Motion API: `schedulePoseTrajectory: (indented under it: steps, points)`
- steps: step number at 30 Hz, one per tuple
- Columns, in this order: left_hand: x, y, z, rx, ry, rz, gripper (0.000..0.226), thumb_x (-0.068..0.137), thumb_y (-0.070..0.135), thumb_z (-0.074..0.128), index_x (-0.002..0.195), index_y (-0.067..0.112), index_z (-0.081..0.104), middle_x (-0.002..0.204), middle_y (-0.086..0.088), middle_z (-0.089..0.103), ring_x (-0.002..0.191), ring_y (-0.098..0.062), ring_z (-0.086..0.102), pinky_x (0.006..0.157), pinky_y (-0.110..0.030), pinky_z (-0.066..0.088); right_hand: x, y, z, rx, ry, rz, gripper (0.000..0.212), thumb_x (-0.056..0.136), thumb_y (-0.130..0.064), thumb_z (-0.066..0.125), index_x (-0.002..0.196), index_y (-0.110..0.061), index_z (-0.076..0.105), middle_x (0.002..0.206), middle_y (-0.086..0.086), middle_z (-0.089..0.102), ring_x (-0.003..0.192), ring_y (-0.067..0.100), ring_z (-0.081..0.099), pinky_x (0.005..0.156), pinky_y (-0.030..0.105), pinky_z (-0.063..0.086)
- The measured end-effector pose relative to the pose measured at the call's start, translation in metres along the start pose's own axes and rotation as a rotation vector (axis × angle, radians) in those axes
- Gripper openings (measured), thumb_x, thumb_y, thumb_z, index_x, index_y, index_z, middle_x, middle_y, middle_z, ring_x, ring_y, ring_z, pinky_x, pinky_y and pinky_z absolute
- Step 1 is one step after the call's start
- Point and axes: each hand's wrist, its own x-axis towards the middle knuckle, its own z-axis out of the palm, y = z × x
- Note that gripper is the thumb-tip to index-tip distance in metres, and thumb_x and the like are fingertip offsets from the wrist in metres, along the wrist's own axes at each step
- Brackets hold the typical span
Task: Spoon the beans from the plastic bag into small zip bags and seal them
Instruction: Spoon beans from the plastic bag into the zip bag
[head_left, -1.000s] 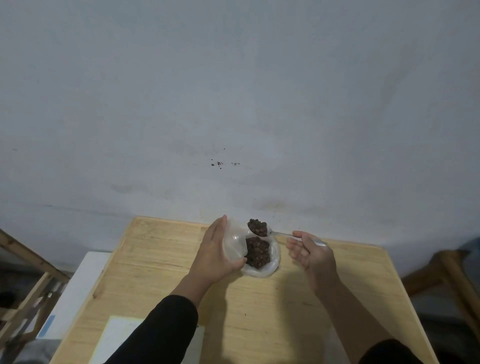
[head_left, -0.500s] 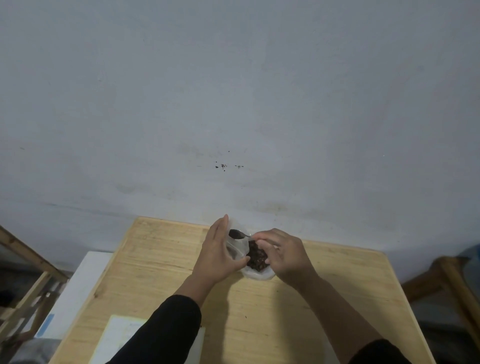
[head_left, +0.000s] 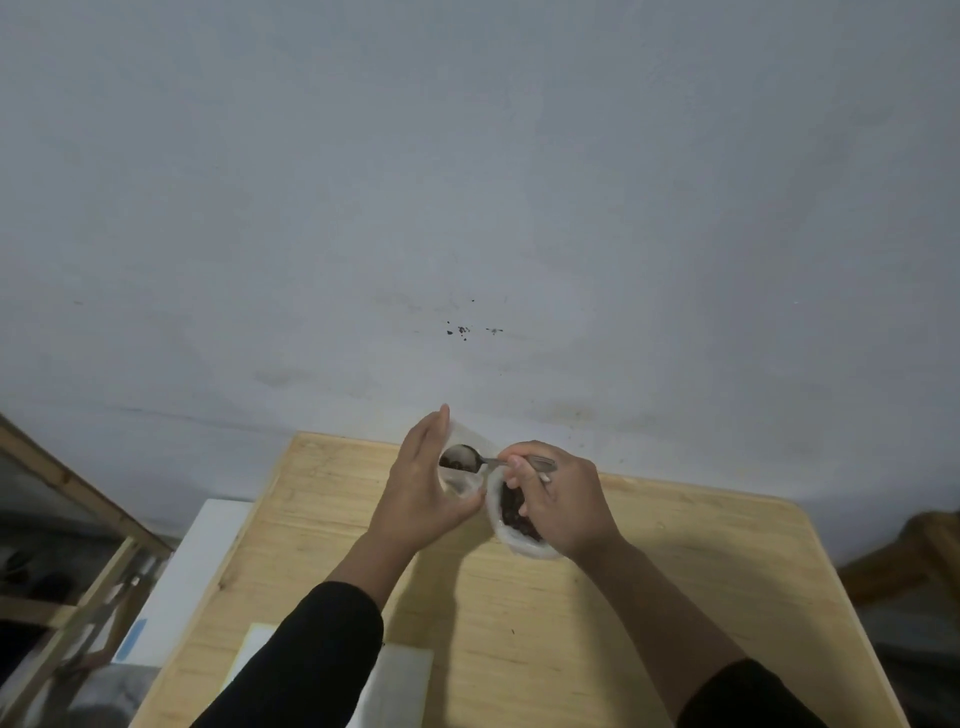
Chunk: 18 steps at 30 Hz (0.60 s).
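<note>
My left hand (head_left: 421, 488) holds a small clear zip bag (head_left: 462, 480) upright near the far edge of the wooden table (head_left: 597, 613), thumb under it. My right hand (head_left: 558, 501) pinches the handle of a metal spoon (head_left: 485, 460). The spoon's bowl is tipped over the mouth of the zip bag, with a few dark beans still in it. Under my right hand sits the plastic bag of dark beans (head_left: 514, 519), partly hidden by my fingers.
A white sheet (head_left: 400, 686) lies at the table's near edge, between my forearms. A white surface (head_left: 192, 571) adjoins the table on the left, beside a wooden frame (head_left: 78, 519). A brown wooden piece (head_left: 914, 556) shows at the right. A grey wall rises right behind the table.
My right hand carried a spoonful of beans from above the plastic bag leftwards and turned the spoon over the zip bag's mouth. The left hand kept holding the zip bag.
</note>
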Motion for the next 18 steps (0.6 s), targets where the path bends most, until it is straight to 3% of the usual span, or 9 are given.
schedulePoseTrajectory:
  steps: [3, 5, 7, 10, 12, 16, 18]
  points:
    - [0.004, -0.004, -0.01, 0.085, -0.025, 0.064, 0.098, 0.07, 0.03, 0.076, 0.148, 0.01, 0.021, 0.139, -0.007, 0.038, 0.13, -0.016, 0.036, 0.1, -0.014, 0.028, 0.0, -0.002, 0.005, 0.011, 0.025, -0.014, 0.018, 0.093, -0.014, 0.053, 0.092, -0.016, 0.071, 0.074, -0.024, 0.063, 0.065, -0.005, 0.063, 0.062, 0.012, 0.05]
    - [0.003, -0.007, -0.012, 0.113, -0.049, 0.056, 0.101, 0.069, 0.03, 0.077, 0.149, 0.011, 0.017, 0.141, -0.006, 0.035, 0.133, -0.015, 0.033, 0.101, -0.015, 0.027, -0.002, 0.001, 0.007, 0.07, 0.067, 0.018, 0.018, 0.093, -0.013, 0.053, 0.091, -0.015, 0.07, 0.073, -0.016, 0.066, 0.055, -0.002, 0.062, 0.058, 0.011, 0.048]
    - [-0.002, -0.01, -0.01, 0.114, -0.074, 0.019, 0.104, 0.069, 0.031, 0.077, 0.149, 0.013, 0.013, 0.145, -0.005, 0.031, 0.136, -0.015, 0.028, 0.103, -0.015, 0.024, -0.007, 0.01, 0.004, 0.205, 0.131, 0.083, 0.019, 0.094, -0.011, 0.052, 0.088, -0.016, 0.069, 0.067, -0.006, 0.067, 0.047, 0.006, 0.059, 0.053, 0.017, 0.05]
    - [-0.01, -0.013, -0.001, 0.093, -0.097, -0.05, 0.106, 0.069, 0.032, 0.078, 0.15, 0.016, 0.011, 0.15, -0.003, 0.027, 0.14, -0.013, 0.022, 0.106, -0.016, 0.019, -0.016, 0.027, -0.008, 0.376, 0.234, 0.165, 0.019, 0.095, -0.01, 0.05, 0.09, -0.012, 0.068, 0.067, 0.002, 0.067, 0.055, 0.014, 0.062, 0.053, 0.027, 0.053]
    - [-0.014, -0.013, 0.006, 0.083, -0.098, -0.075, 0.106, 0.068, 0.033, 0.079, 0.15, 0.016, 0.014, 0.151, -0.002, 0.028, 0.139, -0.013, 0.023, 0.107, -0.017, 0.018, -0.02, 0.039, -0.018, 0.465, 0.332, 0.263, 0.02, 0.096, -0.008, 0.047, 0.091, -0.008, 0.067, 0.069, 0.005, 0.067, 0.056, 0.013, 0.062, 0.05, 0.025, 0.052]
    - [-0.019, -0.01, 0.02, 0.062, -0.131, -0.1, 0.106, 0.067, 0.033, 0.079, 0.149, 0.017, 0.014, 0.151, -0.003, 0.028, 0.139, -0.014, 0.023, 0.108, -0.018, 0.019, -0.027, 0.072, -0.028, 0.252, 0.425, 0.406, 0.025, 0.095, -0.022, 0.048, 0.089, -0.01, 0.069, 0.066, 0.001, 0.067, 0.046, 0.008, 0.061, 0.053, 0.032, 0.053]
    - [-0.021, -0.01, 0.026, 0.06, -0.159, -0.11, 0.108, 0.067, 0.035, 0.078, 0.15, 0.02, 0.011, 0.152, -0.001, 0.025, 0.14, -0.013, 0.021, 0.11, -0.02, 0.019, -0.034, 0.085, -0.026, 0.035, 0.369, 0.372, 0.034, 0.087, -0.032, 0.042, 0.085, -0.012, 0.07, 0.062, -0.006, 0.065, 0.046, 0.009, 0.061, 0.053, 0.026, 0.051]
